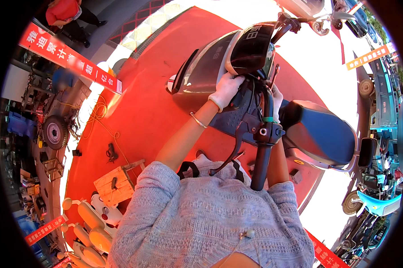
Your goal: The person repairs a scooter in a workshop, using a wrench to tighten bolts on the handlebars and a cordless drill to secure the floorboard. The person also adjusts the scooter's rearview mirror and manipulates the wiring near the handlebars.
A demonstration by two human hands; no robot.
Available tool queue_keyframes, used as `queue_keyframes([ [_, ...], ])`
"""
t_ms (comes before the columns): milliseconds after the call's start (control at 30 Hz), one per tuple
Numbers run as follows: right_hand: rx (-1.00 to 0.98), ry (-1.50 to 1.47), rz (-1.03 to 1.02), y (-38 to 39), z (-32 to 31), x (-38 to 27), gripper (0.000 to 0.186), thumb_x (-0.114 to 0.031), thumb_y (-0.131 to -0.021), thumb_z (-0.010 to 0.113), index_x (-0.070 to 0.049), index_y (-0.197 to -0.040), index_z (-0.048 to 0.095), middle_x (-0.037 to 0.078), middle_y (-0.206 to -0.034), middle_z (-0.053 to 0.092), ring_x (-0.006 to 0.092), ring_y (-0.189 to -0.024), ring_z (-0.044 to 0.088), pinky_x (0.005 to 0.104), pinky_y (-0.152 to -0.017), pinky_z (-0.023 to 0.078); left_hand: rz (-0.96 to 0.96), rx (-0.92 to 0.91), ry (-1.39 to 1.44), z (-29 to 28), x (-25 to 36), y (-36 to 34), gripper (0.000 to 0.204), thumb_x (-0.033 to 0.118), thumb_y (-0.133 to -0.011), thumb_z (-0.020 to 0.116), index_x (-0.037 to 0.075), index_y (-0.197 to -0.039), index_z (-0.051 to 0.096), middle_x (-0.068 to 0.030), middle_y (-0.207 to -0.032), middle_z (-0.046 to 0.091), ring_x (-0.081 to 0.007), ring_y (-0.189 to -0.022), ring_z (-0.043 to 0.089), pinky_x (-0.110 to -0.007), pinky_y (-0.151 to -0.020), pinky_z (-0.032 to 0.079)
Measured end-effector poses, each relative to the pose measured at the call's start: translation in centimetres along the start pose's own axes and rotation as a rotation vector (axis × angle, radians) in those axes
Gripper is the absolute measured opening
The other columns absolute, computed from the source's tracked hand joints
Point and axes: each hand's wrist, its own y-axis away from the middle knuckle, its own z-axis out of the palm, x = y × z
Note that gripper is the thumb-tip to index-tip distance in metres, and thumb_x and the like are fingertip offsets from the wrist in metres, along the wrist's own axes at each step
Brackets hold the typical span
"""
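Note:
My left hand (228, 91), in a white glove, is pressed up against the handlebar head of an electric scooter. Its fingers are bent together at the lower edge of the glossy black front housing (248, 51), beside several dark cables (248, 96); what they pinch is hidden. My right hand (277, 102), also gloved, reaches up on the other side of the handlebar (267, 107), which covers most of its fingers. Nearest me is the black handlebar grip (260, 167) with a brake lever (235, 152) and a green band (268, 119).
The scooter's dark seat (322, 131) lies to the right, its grey front panel (201, 76) to the left. On the red floor mat (152, 98) are a wooden stool (113, 185) with a tool, a black power tool (111, 153) and an orange cord (96, 111). A person (65, 13) stands far left.

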Motion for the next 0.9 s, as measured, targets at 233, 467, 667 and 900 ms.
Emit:
queue_keyframes([
  [233,0.054,0.047,0.017,0.9,0.5,-2.4,0.024,-0.006,-0.087,0.061,0.007,-0.107,0.061,0.001,-0.088,0.063,0.0059,-0.078,0.054,0.0196,-0.071,0.046,0.229,0.16,-0.141,2.2,1.9,3.7,0.022,0.015,-0.085,0.062,0.004,-0.104,0.067,-0.0065,-0.095,0.069,-0.0124,-0.087,0.063,-0.026,-0.078,0.047],
  [467,0.104,0.074,0.013,0.6,0.5,-2.1,0.021,-0.008,-0.084,0.064,0.006,-0.1,0.062,0.001,-0.081,0.061,0.0048,-0.072,0.052,0.02,-0.065,0.045,0.386,0.229,-0.504,4.2,6.2,5.5,0.015,0.009,-0.083,0.062,0.007,-0.095,0.07,-0.008,-0.084,0.069,-0.0138,-0.078,0.067,-0.025,-0.073,0.051],
  [667,0.153,-0.025,-0.057,1.6,0.3,-2.2,0.011,-0.005,-0.085,0.062,0.001,-0.094,0.063,-0.003,-0.072,0.057,0.0014,-0.063,0.047,0.0172,-0.056,0.038,0.534,0.185,-0.774,3.8,5.3,4.4,0.018,0.011,-0.083,0.06,0.01,-0.1,0.067,-0.0111,-0.088,0.068,-0.028,-0.084,0.065,-0.034,-0.074,0.05],
  [900,-0.256,0.179,0.0,-0.2,-2.3,-6.1,0.013,-0.011,-0.083,0.062,-0.001,-0.092,0.063,0.002,-0.061,0.053,0.0066,-0.048,0.045,0.0243,-0.046,0.038,0.655,0.271,-1.105,4.4,6.8,5.2,0.015,0.01,-0.082,0.063,0.01,-0.096,0.066,-0.0089,-0.085,0.067,-0.024,-0.079,0.066,-0.031,-0.067,0.051],
])
